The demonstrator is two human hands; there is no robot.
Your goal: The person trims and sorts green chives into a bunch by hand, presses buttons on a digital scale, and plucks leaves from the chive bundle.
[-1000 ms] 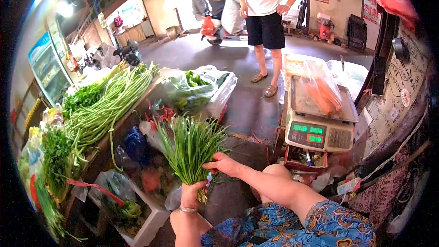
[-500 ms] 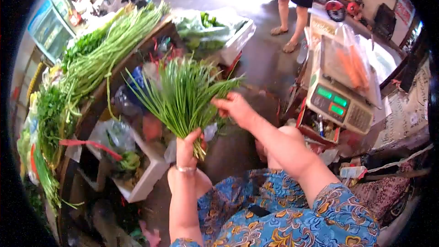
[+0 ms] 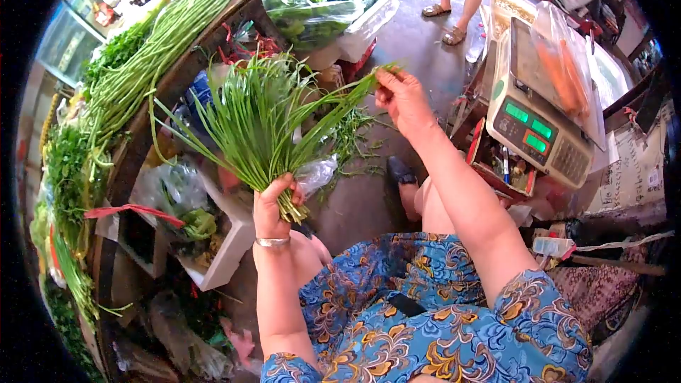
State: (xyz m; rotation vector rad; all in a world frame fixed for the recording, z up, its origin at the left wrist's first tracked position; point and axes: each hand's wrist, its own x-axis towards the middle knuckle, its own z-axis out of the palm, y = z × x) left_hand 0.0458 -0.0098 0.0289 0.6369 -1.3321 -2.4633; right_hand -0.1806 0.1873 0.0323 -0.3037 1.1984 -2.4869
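The loose bundle of long, thin green leafy stalks (image 3: 259,124) looks light, limp and easily bruised, best held at its pale, gathered base. There the left hand (image 3: 273,206) grips it, above the foam box's side; the right hand (image 3: 408,103) pinches some outer tips (probably slippery), drawn out toward the white digital scale (image 3: 521,124).
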